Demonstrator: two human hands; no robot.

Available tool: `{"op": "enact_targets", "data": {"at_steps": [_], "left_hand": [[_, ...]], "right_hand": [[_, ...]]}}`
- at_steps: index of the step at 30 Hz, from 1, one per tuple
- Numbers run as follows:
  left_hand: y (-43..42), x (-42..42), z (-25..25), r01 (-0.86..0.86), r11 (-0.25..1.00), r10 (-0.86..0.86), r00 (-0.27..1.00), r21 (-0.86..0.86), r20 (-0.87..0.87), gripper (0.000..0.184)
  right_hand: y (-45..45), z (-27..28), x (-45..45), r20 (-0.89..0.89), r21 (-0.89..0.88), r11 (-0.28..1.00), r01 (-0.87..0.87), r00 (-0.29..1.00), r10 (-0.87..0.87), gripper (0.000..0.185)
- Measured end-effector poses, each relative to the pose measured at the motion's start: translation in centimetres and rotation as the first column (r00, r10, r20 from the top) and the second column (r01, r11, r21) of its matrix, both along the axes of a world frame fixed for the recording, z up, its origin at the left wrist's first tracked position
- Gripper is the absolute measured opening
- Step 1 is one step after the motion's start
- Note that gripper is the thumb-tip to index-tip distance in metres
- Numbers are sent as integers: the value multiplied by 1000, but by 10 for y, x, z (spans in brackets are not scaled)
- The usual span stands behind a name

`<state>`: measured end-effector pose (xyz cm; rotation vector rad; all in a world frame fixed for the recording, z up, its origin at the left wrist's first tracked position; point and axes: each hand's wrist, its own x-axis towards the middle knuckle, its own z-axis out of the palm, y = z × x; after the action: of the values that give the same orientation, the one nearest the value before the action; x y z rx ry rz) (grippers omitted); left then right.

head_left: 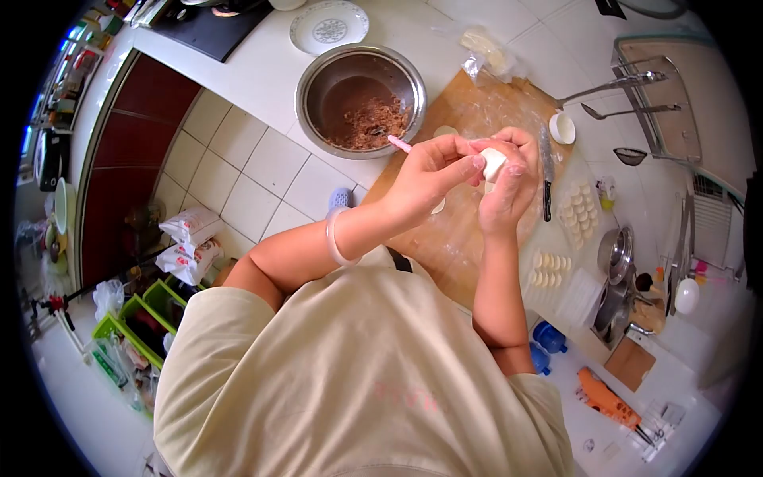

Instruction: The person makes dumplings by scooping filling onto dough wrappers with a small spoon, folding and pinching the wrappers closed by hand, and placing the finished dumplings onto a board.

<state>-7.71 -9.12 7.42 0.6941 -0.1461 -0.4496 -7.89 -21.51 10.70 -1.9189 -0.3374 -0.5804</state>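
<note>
Above the wooden board (429, 246), my left hand (433, 171) and my right hand (509, 187) meet, fingers pinching a folded white dumpling (493, 164) between them. Thin dough wrappers (438, 207) lie on the floured board, partly covered by my hands. Left of the hands stands a steel bowl (306, 99) with brown minced filling (377, 119) in it. A spoon's pink handle (399, 144) sticks out over the bowl's rim beside my left hand; whether that hand touches it, I cannot tell. A knife (547, 171) rests along the board's right side.
Rows of finished dumplings (578, 211) sit on the right, with more dumplings (550, 270) nearer me. Around the board are a small white cup (563, 129), a bag of dough (486, 54) and a patterned plate (329, 27). Steel pots (616, 254) stand farther right.
</note>
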Motion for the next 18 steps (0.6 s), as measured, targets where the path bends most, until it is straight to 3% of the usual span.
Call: {"op": "enact_targets", "data": {"at_steps": [1, 3, 5, 9, 10, 11, 13, 14, 16, 18], "left_hand": [[-4, -1, -2, -3, 1000, 3, 1000, -19, 4, 14], [-10, -6, -2, 11, 999, -10, 1000, -38, 6, 13], [-15, -19, 3, 121, 980, -145, 978, -155, -151, 12], [-34, -24, -9, 196, 956, -231, 962, -220, -147, 13], [-39, -28, -10, 164, 957, -205, 966, -240, -158, 13], [-39, -45, -5, 107, 958, -168, 961, -265, -220, 13], [-57, -43, -11, 82, 965, -126, 978, -250, -164, 13], [-56, -58, -8, 10, 973, -52, 982, -229, -180, 13], [-80, -40, -20, 45, 988, -53, 997, -150, -50, 13], [-82, -60, -18, 10, 998, -14, 997, -59, -70, 12]], "right_hand": [[-4, 1, -1, 2, -1, 1000, 14, 1000, -14, 60], [-12, 1, -4, 56, -227, 971, 73, 997, -62, 58], [-17, 0, -12, 59, -205, 975, 83, 996, -73, 61], [-37, -3, -30, 139, -127, 975, 182, 977, -164, 69], [-51, -5, -46, 119, -168, 957, 237, 969, -219, 48], [-49, -1, -67, 65, -180, 957, 226, 974, -218, 48], [-61, -9, -79, 43, -119, 949, 291, 957, -287, 25], [-58, -1, -90, -6, -129, 950, 284, 958, -287, 25], [-77, -13, -80, 142, -143, 910, 388, 918, -369, 16], [-78, -7, -100, 77, -171, 901, 398, 917, -391, 15]]}}
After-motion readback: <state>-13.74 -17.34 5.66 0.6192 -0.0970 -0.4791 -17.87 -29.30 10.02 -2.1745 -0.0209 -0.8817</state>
